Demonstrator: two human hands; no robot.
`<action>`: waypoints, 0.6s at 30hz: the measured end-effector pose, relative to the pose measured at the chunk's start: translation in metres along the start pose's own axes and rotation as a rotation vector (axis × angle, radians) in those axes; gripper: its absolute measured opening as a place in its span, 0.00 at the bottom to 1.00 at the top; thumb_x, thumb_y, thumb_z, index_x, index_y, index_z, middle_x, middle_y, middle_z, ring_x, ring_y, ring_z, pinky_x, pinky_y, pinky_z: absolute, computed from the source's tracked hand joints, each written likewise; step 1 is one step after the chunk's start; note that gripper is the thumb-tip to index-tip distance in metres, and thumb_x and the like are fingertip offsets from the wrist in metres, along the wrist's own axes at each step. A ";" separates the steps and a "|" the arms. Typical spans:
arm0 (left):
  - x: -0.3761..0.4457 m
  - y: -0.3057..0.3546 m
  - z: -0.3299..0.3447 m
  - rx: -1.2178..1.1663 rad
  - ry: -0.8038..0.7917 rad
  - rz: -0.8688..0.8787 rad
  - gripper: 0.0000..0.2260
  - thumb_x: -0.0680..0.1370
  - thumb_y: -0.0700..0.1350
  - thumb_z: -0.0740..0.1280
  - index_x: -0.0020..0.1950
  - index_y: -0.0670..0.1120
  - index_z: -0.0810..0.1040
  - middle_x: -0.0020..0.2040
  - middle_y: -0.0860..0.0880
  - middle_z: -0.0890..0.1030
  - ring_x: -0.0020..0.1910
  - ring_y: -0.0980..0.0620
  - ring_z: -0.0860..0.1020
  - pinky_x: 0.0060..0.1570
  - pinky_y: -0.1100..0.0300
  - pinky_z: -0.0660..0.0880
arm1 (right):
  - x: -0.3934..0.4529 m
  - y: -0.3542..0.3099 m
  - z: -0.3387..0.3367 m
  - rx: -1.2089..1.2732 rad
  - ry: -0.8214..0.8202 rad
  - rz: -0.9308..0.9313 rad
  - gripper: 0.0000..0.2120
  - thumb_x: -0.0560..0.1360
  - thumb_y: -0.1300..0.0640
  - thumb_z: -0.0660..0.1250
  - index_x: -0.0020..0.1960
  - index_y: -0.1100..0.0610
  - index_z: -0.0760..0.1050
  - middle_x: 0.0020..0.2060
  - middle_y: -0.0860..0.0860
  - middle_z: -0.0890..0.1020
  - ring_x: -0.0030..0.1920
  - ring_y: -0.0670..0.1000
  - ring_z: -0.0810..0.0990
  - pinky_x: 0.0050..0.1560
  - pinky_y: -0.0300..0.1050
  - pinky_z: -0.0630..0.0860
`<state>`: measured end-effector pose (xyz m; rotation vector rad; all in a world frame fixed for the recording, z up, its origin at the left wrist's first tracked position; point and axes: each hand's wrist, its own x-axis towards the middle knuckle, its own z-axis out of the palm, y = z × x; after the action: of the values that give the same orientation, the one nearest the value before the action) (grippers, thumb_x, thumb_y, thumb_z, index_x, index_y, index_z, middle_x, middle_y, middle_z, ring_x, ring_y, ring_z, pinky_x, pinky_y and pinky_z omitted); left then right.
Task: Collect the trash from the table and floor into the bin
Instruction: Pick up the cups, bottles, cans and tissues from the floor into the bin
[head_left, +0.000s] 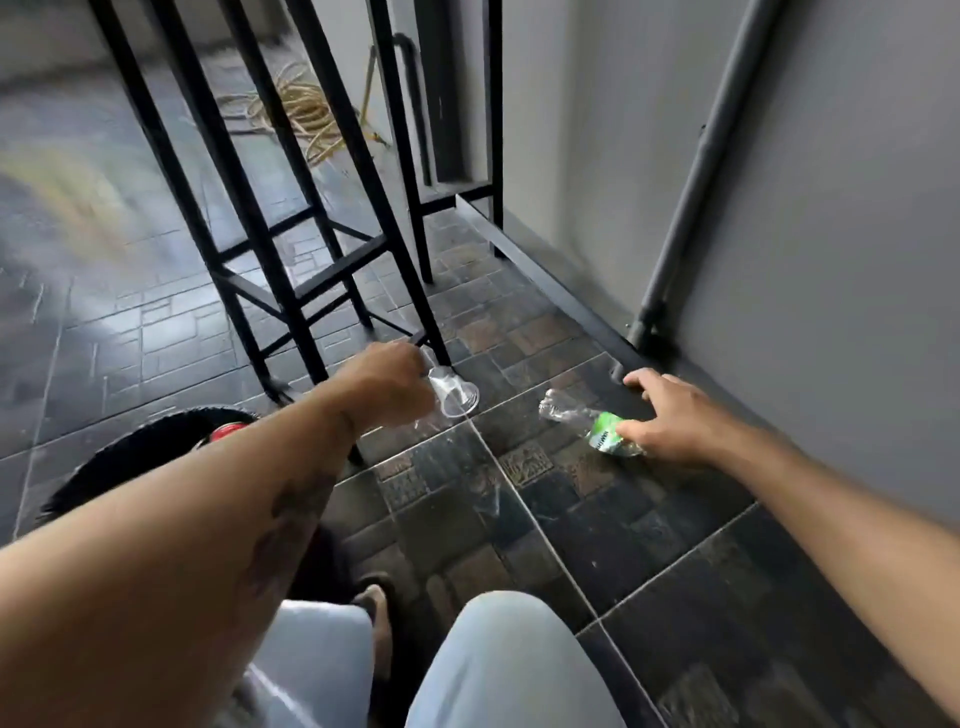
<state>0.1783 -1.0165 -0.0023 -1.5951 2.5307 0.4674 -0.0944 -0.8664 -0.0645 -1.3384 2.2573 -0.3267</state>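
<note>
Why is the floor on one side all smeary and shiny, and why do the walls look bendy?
In the head view, the upper-left floor is smeared by motion blur, with pale window glare on the tiles; the wide-angle lens bends the wall pipe and stool legs; the left hand with its clear cup looks slightly soft, while the right hand on the bottle is sharper.
</note>
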 end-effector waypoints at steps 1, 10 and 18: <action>0.005 0.000 0.007 0.024 -0.020 -0.005 0.16 0.72 0.43 0.62 0.59 0.45 0.80 0.57 0.44 0.80 0.54 0.43 0.79 0.54 0.52 0.78 | 0.003 0.005 0.003 0.005 -0.007 0.014 0.32 0.70 0.45 0.70 0.72 0.48 0.65 0.66 0.56 0.73 0.67 0.56 0.72 0.64 0.49 0.69; 0.092 -0.005 0.059 0.179 -0.125 0.020 0.19 0.71 0.44 0.63 0.61 0.47 0.78 0.59 0.44 0.79 0.54 0.43 0.79 0.51 0.54 0.77 | 0.026 0.033 0.058 -0.015 -0.079 0.159 0.34 0.70 0.45 0.68 0.73 0.49 0.61 0.66 0.56 0.71 0.67 0.59 0.71 0.65 0.51 0.69; 0.197 -0.024 0.134 0.180 -0.099 0.119 0.26 0.74 0.60 0.62 0.70 0.50 0.68 0.65 0.44 0.74 0.65 0.40 0.73 0.62 0.45 0.72 | 0.094 0.057 0.109 -0.065 -0.043 0.227 0.37 0.70 0.47 0.68 0.75 0.47 0.56 0.70 0.52 0.65 0.69 0.60 0.63 0.69 0.54 0.64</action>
<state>0.1040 -1.1529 -0.1845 -1.3325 2.5221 0.3117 -0.1174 -0.9155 -0.2090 -1.0942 2.3722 -0.1449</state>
